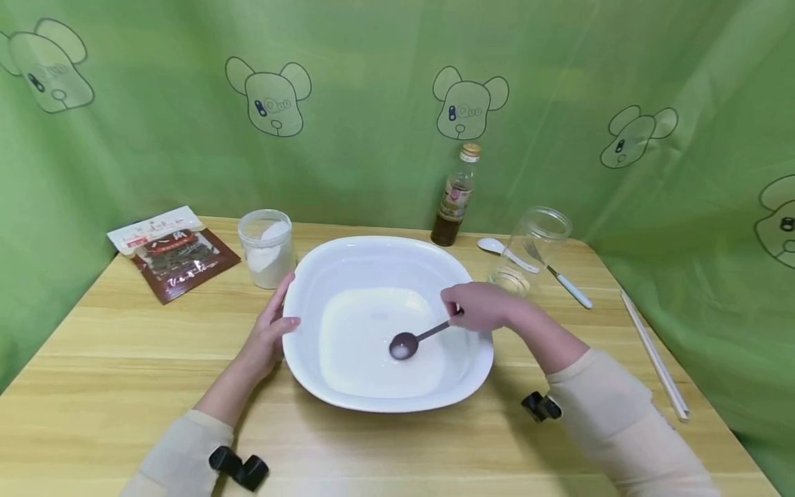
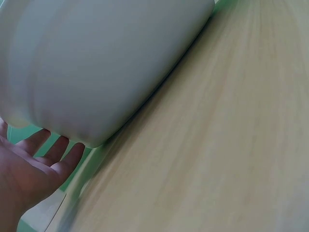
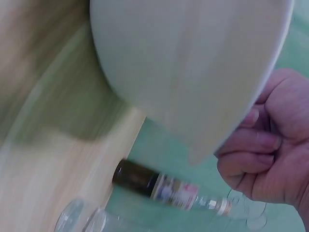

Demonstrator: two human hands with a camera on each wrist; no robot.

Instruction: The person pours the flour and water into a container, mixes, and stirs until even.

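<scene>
A large white basin [image 1: 385, 264] stands on the table, with a paler area across its bottom; whether that is liquid I cannot tell. My left hand [image 1: 267, 338] holds its left side, thumb at the rim. In the left wrist view, the fingers [image 2: 60, 152] touch the basin's outer wall [image 2: 111, 63]. My right hand [image 1: 478, 306] grips the handle of a dark spoon [image 1: 404, 346] over the right rim. The spoon's bowl is low inside the basin, with something pale and shiny in it. The right wrist view shows curled fingers [image 3: 246, 145]; the basin hides the spoon there.
Behind the basin are a jar of white powder [image 1: 268, 259], a brown-and-white packet [image 1: 177, 255] and a dark sauce bottle [image 1: 453, 200]. To the right stand a glass jar [image 1: 539, 238], a white spoon [image 1: 492, 245], a white-handled utensil [image 1: 573, 290] and white sticks [image 1: 655, 355].
</scene>
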